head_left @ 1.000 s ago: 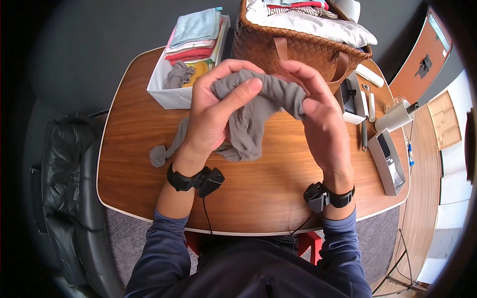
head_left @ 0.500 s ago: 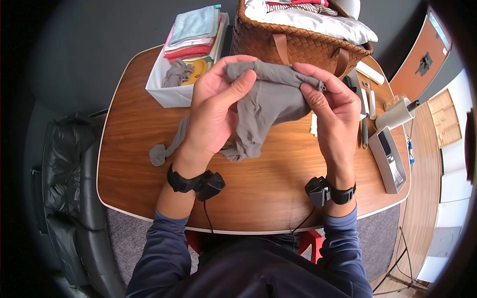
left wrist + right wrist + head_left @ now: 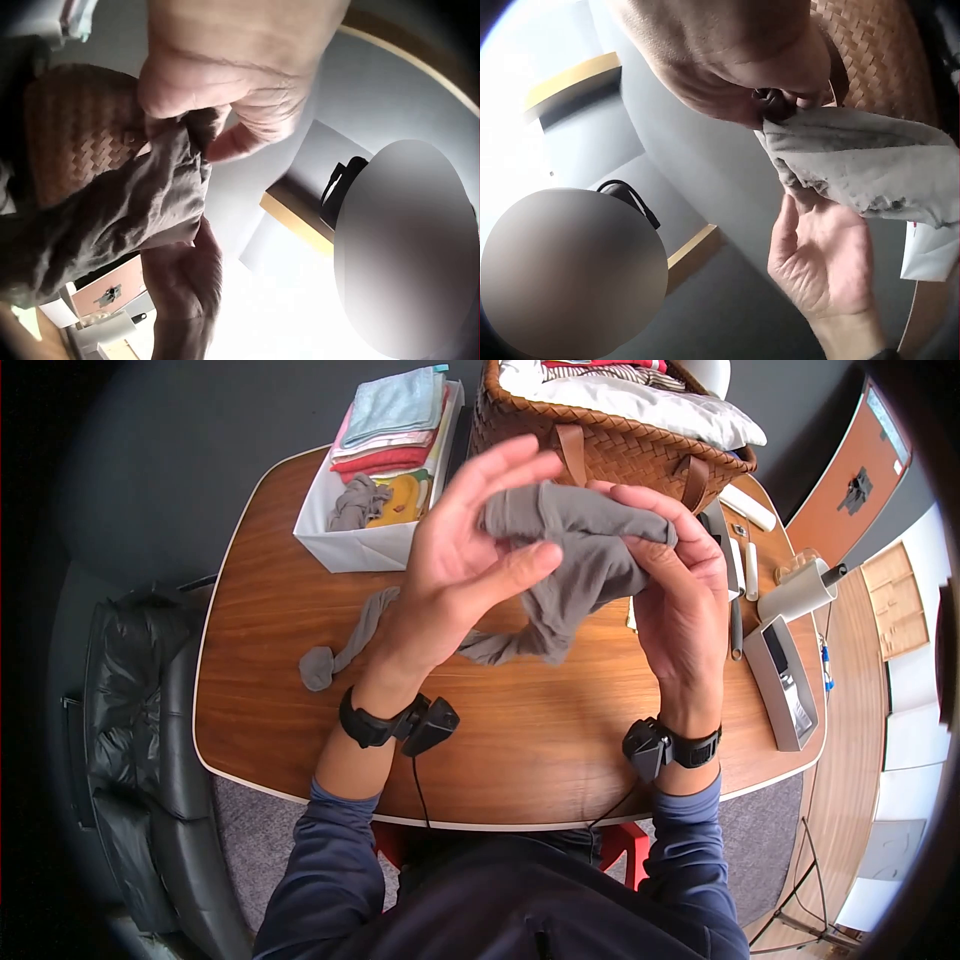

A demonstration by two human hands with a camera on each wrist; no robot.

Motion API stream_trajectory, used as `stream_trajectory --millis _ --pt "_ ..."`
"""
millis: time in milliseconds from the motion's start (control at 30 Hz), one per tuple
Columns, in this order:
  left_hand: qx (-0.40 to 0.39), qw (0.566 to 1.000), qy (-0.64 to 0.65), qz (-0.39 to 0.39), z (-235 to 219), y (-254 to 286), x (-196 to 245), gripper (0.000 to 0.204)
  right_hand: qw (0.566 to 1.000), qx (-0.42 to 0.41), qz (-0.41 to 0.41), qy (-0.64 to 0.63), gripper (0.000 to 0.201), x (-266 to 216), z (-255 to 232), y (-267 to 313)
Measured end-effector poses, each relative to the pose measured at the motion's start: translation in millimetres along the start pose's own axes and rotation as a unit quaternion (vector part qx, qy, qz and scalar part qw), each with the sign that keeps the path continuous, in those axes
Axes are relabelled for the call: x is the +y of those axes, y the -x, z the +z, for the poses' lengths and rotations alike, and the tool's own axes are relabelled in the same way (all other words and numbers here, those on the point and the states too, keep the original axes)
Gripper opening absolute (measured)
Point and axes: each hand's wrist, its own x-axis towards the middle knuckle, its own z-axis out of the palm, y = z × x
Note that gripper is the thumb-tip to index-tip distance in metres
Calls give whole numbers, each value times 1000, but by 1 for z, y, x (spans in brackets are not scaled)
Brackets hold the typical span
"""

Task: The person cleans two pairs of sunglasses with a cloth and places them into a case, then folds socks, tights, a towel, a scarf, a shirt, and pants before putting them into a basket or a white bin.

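Note:
Both hands hold up a bunched length of thin grey tights point(image 3: 590, 575) in front of the woven basket, its top edge folded over in a band. My right hand point(image 3: 685, 575) grips the band's right end, thumb in front and fingers behind. My left hand point(image 3: 460, 550) is at the other end with fingers straight and spread upward, its thumb lying across the front of the cloth. In the right wrist view the left palm point(image 3: 825, 259) faces up under the grey cloth point(image 3: 862, 161). A narrow leg of the tights point(image 3: 365, 628) trails on the table to the left, ending in a rounded toe.
A white box point(image 3: 365, 550) with folded towels point(image 3: 390, 420) and a grey bunched cloth point(image 3: 358, 505) stands at back left. Behind the hands is a woven basket point(image 3: 620, 445) full of laundry. Small trays point(image 3: 785, 695) and a white cup point(image 3: 795, 600) line the table's right side.
The left hand has moved right, and its fingers have straightened away from the cloth. The tights' folded band has shifted right with the right hand, which keeps its grip. The trailing leg stays on the table.

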Motion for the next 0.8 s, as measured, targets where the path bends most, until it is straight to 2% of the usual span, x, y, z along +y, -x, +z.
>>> stream_trajectory --millis 133,200,267,333,400,567,633,667,733,800 --pt "13 997 21 -71 -10 3 -3 33 999 -30 -13 10 35 -3 -1 -2" --pt "2 999 -29 -43 -14 3 -4 34 999 -12 29 -34 35 -3 8 0" --pt "-25 997 -67 -3 -19 2 -7 35 999 -6 43 1 36 -2 10 1" --pt "-66 992 -91 52 -24 -2 -9 35 993 -10 27 117 36 -1 7 2" --pt "-79 988 -116 65 -23 -2 -8 39 997 -20 26 72 35 0 5 1" --pt "0 1000 -23 -18 1 1 4 36 999 -19 -20 28 34 1 3 -1" --pt "-20 995 -93 -34 -7 0 -2 36 999 -21 -28 29 33 3 2 -2" --pt "-49 994 -71 -66 -14 1 -4 38 1000 -14 -11 21 31 2 4 -2" --pt "-54 991 -116 -32 -18 1 -3 36 1000 2 22 5 28 -2 9 0" --pt "-51 991 -126 9 -18 0 -4 35 996 -13 35 77 26 1 4 0"
